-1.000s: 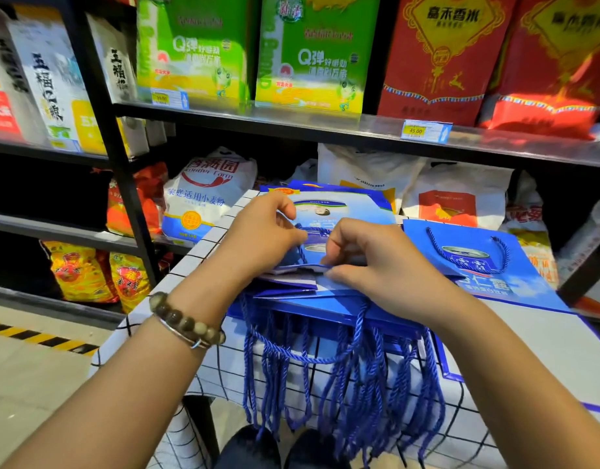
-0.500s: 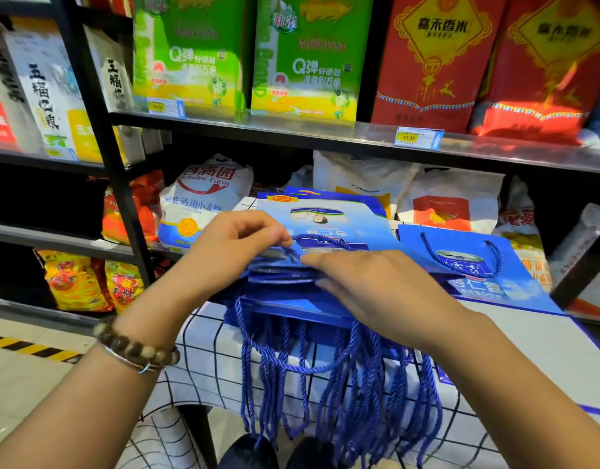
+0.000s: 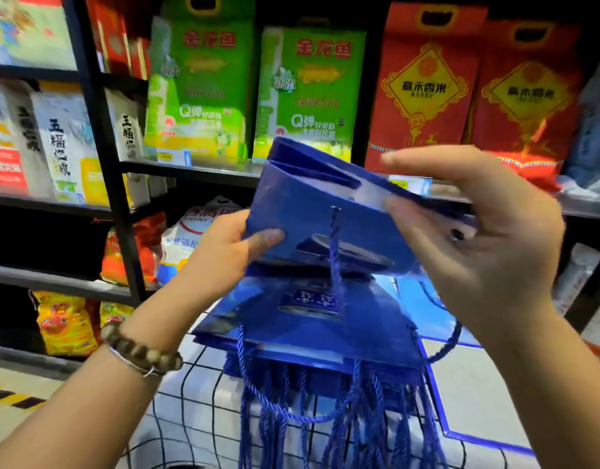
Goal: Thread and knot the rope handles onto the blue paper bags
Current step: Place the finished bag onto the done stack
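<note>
I hold one flat blue paper bag (image 3: pixel 312 214) raised in front of the shelves, its open top facing up. My left hand (image 3: pixel 224 252) pinches its left edge. My right hand (image 3: pixel 477 238) grips its right side, thumb on top. A blue rope handle (image 3: pixel 335 245) hangs down the bag's front face. Below lies a stack of blue paper bags (image 3: pixel 308 319) on the table. A thick bundle of loose blue rope handles (image 3: pixel 342 421) droops over the table's near edge.
The table has a white cloth with a black grid (image 3: pixel 197 401). To the right lies another flat blue bag (image 3: pixel 423 306). Black metal shelves (image 3: pixel 102 157) behind carry green, red and white sacks of rice and flour. Tiled floor shows at lower left.
Both hands have lifted one blue bag up off the stack, from table height to in front of the shelf. The view has tilted upward.
</note>
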Tool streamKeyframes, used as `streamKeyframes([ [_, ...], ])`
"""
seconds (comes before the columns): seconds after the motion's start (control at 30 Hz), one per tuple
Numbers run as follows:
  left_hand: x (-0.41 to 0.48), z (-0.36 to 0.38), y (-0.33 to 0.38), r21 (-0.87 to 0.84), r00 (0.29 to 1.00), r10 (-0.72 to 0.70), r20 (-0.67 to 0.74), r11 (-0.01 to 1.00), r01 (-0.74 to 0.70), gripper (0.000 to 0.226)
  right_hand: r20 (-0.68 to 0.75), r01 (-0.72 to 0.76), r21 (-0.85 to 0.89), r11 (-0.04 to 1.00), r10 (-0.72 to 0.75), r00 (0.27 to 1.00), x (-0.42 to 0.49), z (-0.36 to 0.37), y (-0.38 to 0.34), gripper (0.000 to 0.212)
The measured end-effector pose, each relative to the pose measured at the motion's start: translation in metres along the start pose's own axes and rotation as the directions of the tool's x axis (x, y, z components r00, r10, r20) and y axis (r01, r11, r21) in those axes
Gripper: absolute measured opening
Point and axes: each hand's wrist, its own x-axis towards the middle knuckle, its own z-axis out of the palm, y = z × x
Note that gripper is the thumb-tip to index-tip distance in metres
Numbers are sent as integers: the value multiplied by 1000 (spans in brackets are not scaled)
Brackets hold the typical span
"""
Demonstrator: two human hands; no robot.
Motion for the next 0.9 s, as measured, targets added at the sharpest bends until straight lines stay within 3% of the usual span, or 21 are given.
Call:
streamKeyframes([
  [0.07,3,0,2,-60,998,8,-58,998,-12,10,-224,-43,36,998,50,973,-4,-3,16,24],
  [0.17,8,-2,10,-188,979,-35,-202,982,-4,14,-476,-300,140,944,329,815,-15,5,45,47],
  [0.23,13,-7,16,-264,964,-71,-255,965,1,18,-353,-476,281,833,551,756,-16,16,54,60],
  [0.33,20,-14,25,-309,945,-90,-314,951,-12,19,96,-657,468,591,705,703,-19,37,62,64],
  [0.37,23,-17,28,-322,935,-96,-342,947,-21,18,170,-685,478,551,707,687,-20,43,64,60],
  [0.43,29,-21,38,-341,914,-95,-395,939,-50,17,177,-697,488,526,723,668,-17,50,64,54],
  [0.53,35,-21,64,-340,899,-52,-436,934,-110,14,-15,-615,520,593,726,688,4,45,60,30],
  [0.63,41,-16,94,-286,887,43,-459,938,-194,13,-194,-513,476,714,655,731,33,28,57,35],
  [0.7,47,-11,109,-257,893,88,-441,941,-220,15,-222,-486,419,767,606,764,48,12,57,41],
  [0.77,58,-4,113,-358,929,58,-364,913,-198,19,-214,-504,347,791,590,779,58,-8,61,50],
  [0.9,82,37,102,-547,982,-134,-134,836,39,17,-162,-564,49,824,564,810,54,-57,77,71],
])
